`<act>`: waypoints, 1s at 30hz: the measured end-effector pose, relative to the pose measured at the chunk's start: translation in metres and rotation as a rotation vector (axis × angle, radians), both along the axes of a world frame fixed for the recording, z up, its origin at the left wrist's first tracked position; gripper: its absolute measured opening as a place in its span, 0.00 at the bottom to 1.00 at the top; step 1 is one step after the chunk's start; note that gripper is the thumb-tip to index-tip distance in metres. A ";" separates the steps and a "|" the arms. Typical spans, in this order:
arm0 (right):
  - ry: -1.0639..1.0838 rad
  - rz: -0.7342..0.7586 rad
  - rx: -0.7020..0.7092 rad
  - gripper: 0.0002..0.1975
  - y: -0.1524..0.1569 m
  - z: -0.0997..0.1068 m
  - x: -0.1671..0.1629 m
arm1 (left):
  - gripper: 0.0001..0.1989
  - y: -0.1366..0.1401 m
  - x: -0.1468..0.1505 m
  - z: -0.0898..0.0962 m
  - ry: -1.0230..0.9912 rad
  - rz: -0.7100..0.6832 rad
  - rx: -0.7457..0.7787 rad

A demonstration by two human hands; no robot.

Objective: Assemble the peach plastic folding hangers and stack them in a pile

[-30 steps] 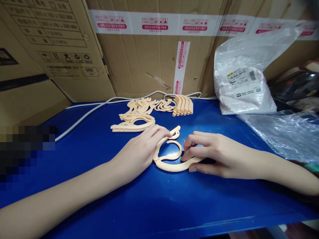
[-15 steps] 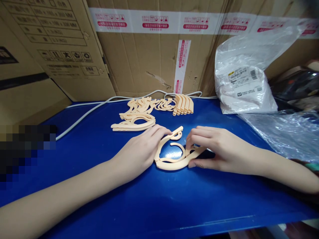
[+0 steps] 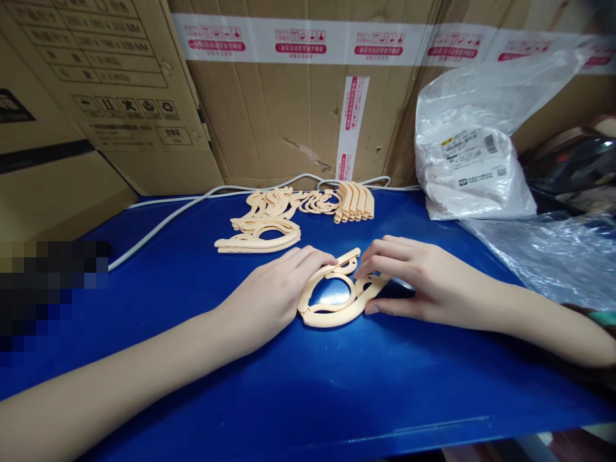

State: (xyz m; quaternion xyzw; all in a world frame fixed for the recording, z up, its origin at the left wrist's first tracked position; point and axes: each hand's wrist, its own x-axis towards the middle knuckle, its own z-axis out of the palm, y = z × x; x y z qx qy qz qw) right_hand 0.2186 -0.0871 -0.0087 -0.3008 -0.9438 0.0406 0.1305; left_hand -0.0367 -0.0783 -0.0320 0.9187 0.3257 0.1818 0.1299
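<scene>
A cream plastic folding clothes hanger (image 3: 334,317) lies on the blue tabletop, its two arms partly folded towards each other around the curved hook. My left hand (image 3: 275,290) grips the left arm of it, the fingertips resting along its upper edge. Around the right arm, my right hand (image 3: 414,274) is curled, thumb on the near side and fingers on the far side. Just beyond my left hand lie stacked folded hangers (image 3: 260,240). Behind them are loose hanger parts: wavy pieces (image 3: 269,203), hooks (image 3: 320,203) and a row of curved arms (image 3: 355,202).
Cardboard boxes (image 3: 289,122) stand along the back and left of the blue table (image 3: 289,391). A white cable (image 3: 161,237) runs along the rear. At the right sit a white plastic bag (image 3: 474,167) and a clear plastic sheet (image 3: 553,256).
The hanger's arms have drawn closer together, and the hook now lies nearer the left arm. My right hand has moved slightly up and its grip looks a little looser.
</scene>
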 end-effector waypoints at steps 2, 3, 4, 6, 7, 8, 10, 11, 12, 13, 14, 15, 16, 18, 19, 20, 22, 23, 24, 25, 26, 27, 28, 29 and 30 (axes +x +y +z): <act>-0.008 -0.011 0.036 0.17 0.000 0.001 0.001 | 0.15 0.000 0.000 0.000 -0.009 -0.001 0.005; -0.016 -0.016 0.052 0.16 0.000 0.001 0.002 | 0.15 0.000 0.000 0.000 -0.015 0.002 0.007; -0.028 -0.019 0.067 0.16 0.001 0.002 0.003 | 0.16 0.000 0.000 0.000 -0.021 0.004 0.010; -0.054 -0.017 0.087 0.14 0.002 0.002 0.004 | 0.16 0.001 0.000 0.000 -0.027 0.004 0.012; -0.060 -0.011 0.096 0.12 0.002 0.002 0.005 | 0.16 0.002 0.000 0.000 -0.030 0.000 0.016; -0.062 -0.002 0.105 0.11 0.003 0.002 0.006 | 0.16 0.002 0.001 0.000 -0.031 -0.005 0.021; -0.067 0.008 0.136 0.10 0.005 0.002 0.007 | 0.17 0.002 0.001 0.000 -0.028 -0.009 0.037; -0.073 0.007 0.158 0.11 0.005 0.001 0.007 | 0.18 0.002 0.001 0.000 -0.023 -0.007 0.048; -0.084 0.002 0.179 0.12 0.005 0.001 0.007 | 0.19 0.001 0.001 0.000 -0.016 -0.004 0.057; -0.099 -0.006 0.193 0.13 0.005 0.001 0.007 | 0.20 0.000 0.001 0.001 -0.006 0.000 0.064; -0.112 -0.016 0.202 0.14 0.005 0.001 0.007 | 0.20 -0.001 0.001 0.001 0.003 0.004 0.068; -0.124 -0.027 0.207 0.16 0.004 0.002 0.006 | 0.21 -0.002 0.001 0.001 0.010 0.005 0.072; -0.136 -0.038 0.214 0.17 0.003 0.001 0.004 | 0.21 -0.003 0.000 0.002 0.015 0.006 0.074; -0.165 -0.059 0.244 0.20 -0.001 0.000 0.001 | 0.21 -0.003 0.000 0.002 0.016 0.004 0.079; -0.176 -0.069 0.270 0.22 -0.003 -0.001 -0.002 | 0.22 -0.003 0.000 0.002 0.012 -0.001 0.083; -0.182 -0.077 0.298 0.24 -0.005 -0.002 -0.004 | 0.22 -0.003 0.000 0.002 0.007 -0.006 0.086; -0.180 -0.092 0.339 0.29 -0.010 -0.004 -0.008 | 0.24 -0.002 0.001 0.002 -0.008 -0.017 0.095; -0.174 -0.096 0.339 0.30 -0.012 -0.005 -0.010 | 0.25 -0.002 0.001 0.001 -0.014 -0.021 0.097; -0.167 -0.099 0.327 0.30 -0.014 -0.005 -0.011 | 0.25 -0.001 0.001 0.001 -0.018 -0.025 0.096; -0.164 -0.100 0.299 0.28 -0.016 -0.005 -0.012 | 0.27 -0.001 0.001 0.001 -0.018 -0.027 0.092; -0.163 -0.097 0.265 0.25 -0.017 -0.004 -0.012 | 0.29 -0.001 0.001 0.001 -0.017 -0.027 0.087; -0.163 -0.092 0.232 0.22 -0.018 -0.003 -0.011 | 0.31 -0.001 0.001 0.001 -0.012 -0.025 0.081; -0.161 -0.084 0.207 0.19 -0.018 -0.001 -0.011 | 0.32 -0.002 0.001 0.001 -0.006 -0.020 0.076; -0.158 -0.071 0.189 0.16 -0.018 0.000 -0.010 | 0.34 -0.002 0.001 0.001 0.000 -0.014 0.072; -0.153 -0.055 0.177 0.13 -0.018 0.001 -0.010 | 0.35 -0.002 0.001 0.001 0.007 -0.007 0.068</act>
